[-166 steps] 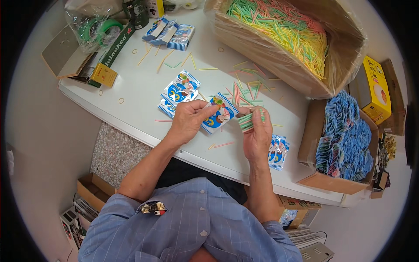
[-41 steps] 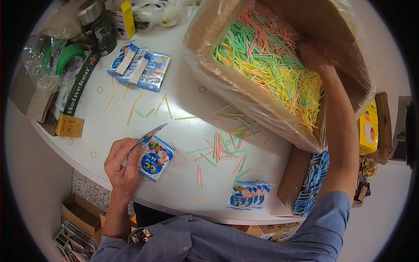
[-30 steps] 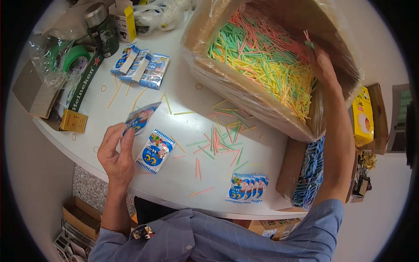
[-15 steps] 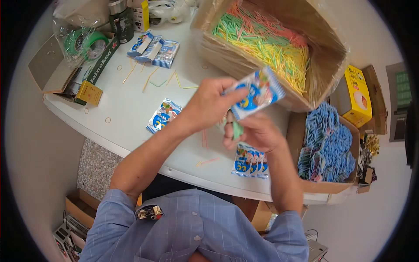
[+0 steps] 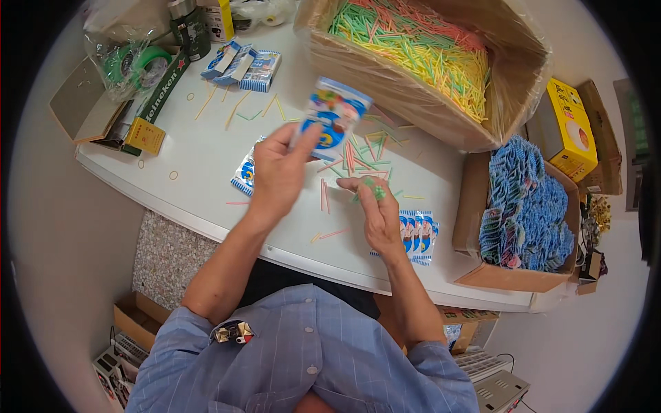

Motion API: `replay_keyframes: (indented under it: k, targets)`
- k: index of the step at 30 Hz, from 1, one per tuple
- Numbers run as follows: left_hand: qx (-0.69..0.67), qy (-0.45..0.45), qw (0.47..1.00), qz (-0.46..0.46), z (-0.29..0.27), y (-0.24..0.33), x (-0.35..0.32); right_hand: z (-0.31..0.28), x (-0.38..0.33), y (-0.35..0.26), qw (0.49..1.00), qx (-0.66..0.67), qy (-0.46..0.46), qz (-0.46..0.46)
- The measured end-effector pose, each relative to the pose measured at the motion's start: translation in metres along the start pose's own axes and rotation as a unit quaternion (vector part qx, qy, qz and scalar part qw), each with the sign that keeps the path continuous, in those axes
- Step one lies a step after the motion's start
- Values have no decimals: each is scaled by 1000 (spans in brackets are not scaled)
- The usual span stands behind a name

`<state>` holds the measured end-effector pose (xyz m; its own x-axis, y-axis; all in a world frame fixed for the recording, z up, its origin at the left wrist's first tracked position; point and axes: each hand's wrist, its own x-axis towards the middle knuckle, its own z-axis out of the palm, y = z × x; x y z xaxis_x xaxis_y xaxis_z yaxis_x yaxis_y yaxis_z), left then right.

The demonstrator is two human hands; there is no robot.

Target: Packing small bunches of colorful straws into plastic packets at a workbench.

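My left hand (image 5: 279, 172) is closed on a blue and white printed packet (image 5: 336, 118), raised above the table with the thumb across its front. To the right, my right hand (image 5: 377, 217) is lowered over the table, its fingers curled around something pale green (image 5: 372, 187) that is too blurred to name. Loose thin coloured sticks (image 5: 352, 160), green, pink and yellow, are scattered just beyond it. Beside the right wrist lies an overlapping row of similar packets (image 5: 418, 235). Another packet (image 5: 244, 172) lies partly hidden behind my left hand.
A large plastic-lined carton (image 5: 413, 89) of coloured sticks stands at the far right. Nearer, a cardboard box (image 5: 509, 277) holds many blue packets (image 5: 527, 206). At far left are small blue and white boxes (image 5: 258, 71), an open carton (image 5: 89, 103) and a dark flask (image 5: 189, 31).
My hands have moved apart. The left hand carried the packet leftward and away from me; the right hand dropped slightly toward the table, uncovering the loose sticks.
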<state>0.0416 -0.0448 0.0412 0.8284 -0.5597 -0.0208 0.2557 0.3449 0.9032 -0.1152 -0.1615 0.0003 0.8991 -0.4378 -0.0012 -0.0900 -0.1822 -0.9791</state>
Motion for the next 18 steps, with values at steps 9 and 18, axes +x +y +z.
replay_keyframes:
  k: [9,18]
  targets:
    - [-46,12,994,-99,-23,7,-2,13,-10,32,997,-57,45,-10]
    - [-18,-32,996,-79,-7,7,23,10,-11,25,997,-3,75,6]
